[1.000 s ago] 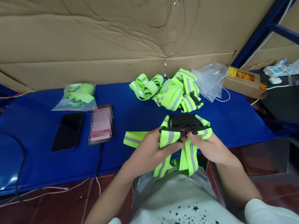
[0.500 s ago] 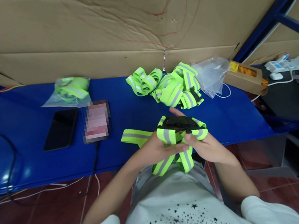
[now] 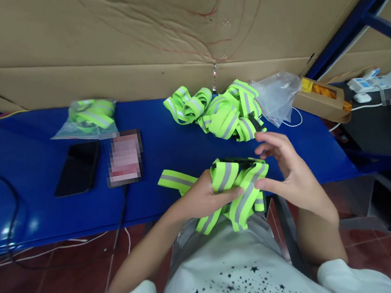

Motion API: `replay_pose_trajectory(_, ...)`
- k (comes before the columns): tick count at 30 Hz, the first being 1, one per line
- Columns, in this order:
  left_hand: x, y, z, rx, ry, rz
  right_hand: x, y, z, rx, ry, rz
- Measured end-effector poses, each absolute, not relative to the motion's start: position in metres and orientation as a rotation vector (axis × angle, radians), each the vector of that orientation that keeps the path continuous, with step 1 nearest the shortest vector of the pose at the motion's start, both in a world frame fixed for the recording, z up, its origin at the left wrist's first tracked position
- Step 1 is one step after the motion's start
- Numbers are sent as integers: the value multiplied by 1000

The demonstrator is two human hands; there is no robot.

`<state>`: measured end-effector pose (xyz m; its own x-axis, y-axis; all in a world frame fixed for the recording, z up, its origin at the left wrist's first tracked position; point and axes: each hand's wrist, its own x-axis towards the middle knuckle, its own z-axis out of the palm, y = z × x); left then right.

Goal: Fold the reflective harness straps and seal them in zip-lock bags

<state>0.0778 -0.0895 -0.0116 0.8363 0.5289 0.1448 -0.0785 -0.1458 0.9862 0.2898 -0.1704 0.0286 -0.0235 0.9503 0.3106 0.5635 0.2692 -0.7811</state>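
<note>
My left hand (image 3: 204,196) is closed around a neon-yellow reflective strap (image 3: 246,190) with grey stripes, held at the table's front edge. A black buckle (image 3: 239,161) shows along the top of the strap, partly covered by the webbing. Loops hang below the hand in front of my shirt, and one loose end lies on the table to the left. My right hand (image 3: 294,177) is open at the strap's right side, fingers apart and curved. Its thumb is close to the webbing; whether it touches I cannot tell.
Behind the hands lies a pile of similar straps (image 3: 225,113). Right of it are a clear plastic bag (image 3: 279,96) and a cardboard box (image 3: 324,101). On the left are a bagged strap (image 3: 94,116), a black phone (image 3: 77,168) and a second phone (image 3: 124,158) with a cable.
My right hand has let go of the strap, moved right and opened. The webbing now folds over the buckle, which showed more fully before. My left hand keeps its hold.
</note>
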Motion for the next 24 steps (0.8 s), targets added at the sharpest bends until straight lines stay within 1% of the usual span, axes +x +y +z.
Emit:
replay_pose_trajectory(5,80,-95,-17,1724,325,474,286,-175,32,-1475,-1939,643)
replay_pose_trajectory(9,84,-101,-19,1521,381,471,282,-172,30,-1435,-1894,745)
replay_pose_trajectory(13,90,-104,-22,1290,469,489,282,-170,26,-1479,-1812,587)
replay_pose_trajectory(16,91,-103,-23,1400,501,443,284,-169,25,-1488,-1804,571)
replay_pose_trajectory(20,88,-99,-20,1622,563,354,288,-169,26,-1521,-1741,751)
replay_pose_trajectory(24,85,-96,-18,1587,549,267,288,-168,25,-1538,-1564,805)
